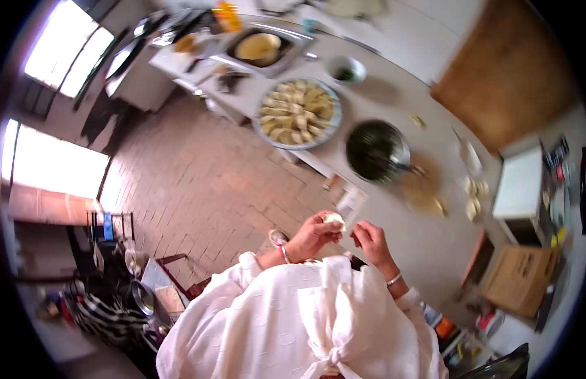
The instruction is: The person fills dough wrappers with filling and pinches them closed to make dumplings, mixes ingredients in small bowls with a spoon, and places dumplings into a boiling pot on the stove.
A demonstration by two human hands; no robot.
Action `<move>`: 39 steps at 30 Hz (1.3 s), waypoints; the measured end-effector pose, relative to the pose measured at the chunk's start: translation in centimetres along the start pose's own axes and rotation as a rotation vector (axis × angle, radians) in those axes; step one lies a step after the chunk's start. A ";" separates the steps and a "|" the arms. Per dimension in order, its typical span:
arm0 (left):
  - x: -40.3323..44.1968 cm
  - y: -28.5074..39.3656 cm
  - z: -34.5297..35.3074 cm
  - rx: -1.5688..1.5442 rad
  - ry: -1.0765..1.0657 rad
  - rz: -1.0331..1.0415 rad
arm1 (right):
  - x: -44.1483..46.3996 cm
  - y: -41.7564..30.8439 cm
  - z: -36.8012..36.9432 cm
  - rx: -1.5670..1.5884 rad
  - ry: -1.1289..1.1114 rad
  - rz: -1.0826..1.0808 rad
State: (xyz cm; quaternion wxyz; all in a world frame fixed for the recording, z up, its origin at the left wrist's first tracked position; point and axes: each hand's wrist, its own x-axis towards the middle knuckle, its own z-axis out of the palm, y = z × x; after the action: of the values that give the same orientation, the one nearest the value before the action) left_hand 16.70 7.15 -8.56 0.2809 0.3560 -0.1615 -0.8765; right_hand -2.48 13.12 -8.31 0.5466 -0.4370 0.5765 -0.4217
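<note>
My left hand (317, 234) is closed on a small pale piece of dough (334, 220), held up in front of my chest. Just to its right is my right hand (371, 242), apart from the dough, with its fingers curled together; whether anything small is between them I cannot make out. Beyond the hands, a metal bowl (376, 151) of dark green filling has a utensil in it. A round tray (336, 120) filled with several folded dumplings lies to the left of that bowl.
A small bowl (345, 69) with green contents stands behind the tray, near the sink (299, 47). More dough pieces (473, 207) lie on the counter at right. A wooden board (508, 76) leans at the upper right, above a cardboard box (519, 278).
</note>
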 end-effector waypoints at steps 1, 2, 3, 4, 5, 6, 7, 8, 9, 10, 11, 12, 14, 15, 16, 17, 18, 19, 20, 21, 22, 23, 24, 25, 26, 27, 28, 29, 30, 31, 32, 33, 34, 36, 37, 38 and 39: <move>-1.0 1.7 -2.1 -0.045 -0.034 0.026 | 1.3 -1.0 2.4 -0.024 0.002 0.004; -2.3 3.6 -4.4 -0.053 -0.034 0.062 | 2.6 -1.6 5.2 -0.052 -0.009 0.029; -3.7 5.6 -7.0 -0.063 -0.055 0.106 | 3.9 -2.0 8.1 -0.077 -0.014 0.058; -5.1 7.5 -9.7 -0.077 -0.054 0.137 | 5.3 -2.1 11.0 -0.045 -0.065 0.106; -6.6 9.5 -12.5 -0.093 -0.053 0.161 | 6.8 -1.9 14.1 -0.015 -0.111 0.162; -8.4 12.0 -14.9 -0.092 -0.009 0.207 | 8.3 -1.8 17.1 0.020 -0.155 0.225; -10.2 14.1 -17.2 -0.098 0.026 0.250 | 9.8 -1.9 20.1 -0.038 -0.192 0.231; -12.0 16.4 -19.6 -0.111 0.056 0.292 | 11.4 -1.9 23.3 -0.058 -0.259 0.216; -13.9 18.6 -21.6 -0.145 0.067 0.342 | 12.9 -2.4 26.1 -0.068 -0.323 0.200; -15.6 20.6 -23.5 -0.154 0.101 0.403 | 14.2 -3.9 28.7 -0.091 -0.421 0.214; -16.9 22.2 -25.3 -0.161 0.137 0.459 | 15.9 -3.6 30.9 -0.077 -0.514 0.182; -18.0 23.7 -27.1 -0.191 0.142 0.501 | 17.4 -4.9 32.9 -0.159 -0.558 0.167; -19.4 26.5 -30.4 -0.250 0.151 0.576 | 20.9 -6.8 36.2 -0.281 -0.605 0.079; -19.5 27.8 -32.0 -0.274 0.175 0.589 | 23.0 -7.1 37.5 -0.328 -0.605 0.011; -19.3 29.3 -33.5 -0.296 0.199 0.602 | 25.1 -7.5 38.8 -0.372 -0.603 -0.058; -18.9 30.7 -35.0 -0.320 0.221 0.615 | 27.4 -7.7 39.9 -0.394 -0.609 -0.024; -18.3 32.2 -36.4 -0.330 0.245 0.624 | 29.9 -8.0 41.1 -0.417 -0.615 0.011; -18.0 34.1 -37.8 -0.331 0.255 0.629 | 32.5 -8.6 42.5 -0.437 -0.620 0.040; -17.6 35.9 -39.2 -0.331 0.264 0.634 | 35.0 -9.1 43.9 -0.471 -0.613 0.012; -17.2 38.1 -40.6 -0.330 0.275 0.637 | 37.8 -9.4 45.5 -0.459 -0.611 0.006; -17.1 40.4 -41.9 -0.314 0.288 0.652 | 40.7 -9.7 47.3 -0.443 -0.608 -0.006; -16.4 42.6 -43.7 -0.299 0.323 0.661 | 43.7 -10.1 49.0 -0.427 -0.605 -0.013; -16.3 44.7 -45.5 -0.282 0.367 0.660 | 46.6 -11.0 51.0 -0.421 -0.596 -0.031; -16.0 47.8 -47.2 -0.257 0.404 0.676 | 50.0 -11.9 53.1 -0.403 -0.590 -0.044; -16.0 50.5 -49.1 -0.250 0.456 0.661 | 53.4 -12.3 55.2 -0.383 -0.587 -0.049; -16.2 53.3 -50.5 -0.235 0.465 0.660 | 55.9 -13.1 57.4 -0.360 -0.585 -0.040; -16.7 56.1 -51.7 -0.218 0.474 0.659 | 58.4 -14.3 59.6 -0.300 -0.578 -0.046; -16.8 58.9 -52.9 -0.205 0.479 0.658 | 60.9 -15.4 61.6 -0.284 -0.580 -0.060; -17.0 61.7 -53.2 -0.176 0.491 0.674 | 63.0 -16.9 63.6 -0.277 -0.583 -0.071; -17.1 64.1 -53.8 -0.169 0.505 0.687 | 64.9 -18.6 65.4 -0.278 -0.588 -0.083; -17.1 66.3 -54.9 -0.167 0.516 0.703 | 66.8 -19.7 67.2 -0.240 -0.594 -0.079; -16.7 68.4 -56.2 -0.166 0.526 0.718 | 68.9 -20.8 68.9 -0.239 -0.621 -0.078; -16.1 70.0 -57.8 -0.204 0.526 0.751 | 71.1 -21.8 70.7 -0.236 -0.647 -0.080; -15.4 73.3 -61.3 -0.264 0.528 0.776 | 75.8 -23.6 74.0 -0.213 -0.718 -0.077; -14.9 75.0 -63.2 -0.291 0.528 0.783 | 78.0 -25.2 75.8 -0.233 -0.695 -0.111; -14.5 77.1 -64.9 -0.356 0.553 0.780 | 81.2 -25.8 77.7 -0.246 -0.677 -0.135; -14.0 79.0 -66.9 -0.364 0.558 0.770 | 84.2 -26.3 79.3 -0.260 -0.657 -0.156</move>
State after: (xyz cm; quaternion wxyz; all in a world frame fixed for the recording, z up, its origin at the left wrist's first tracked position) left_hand 102.56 -52.32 -9.44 0.6735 0.4365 -0.0443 -0.5949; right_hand 76.08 -75.72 -8.72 0.6087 -0.6577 0.3840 -0.2223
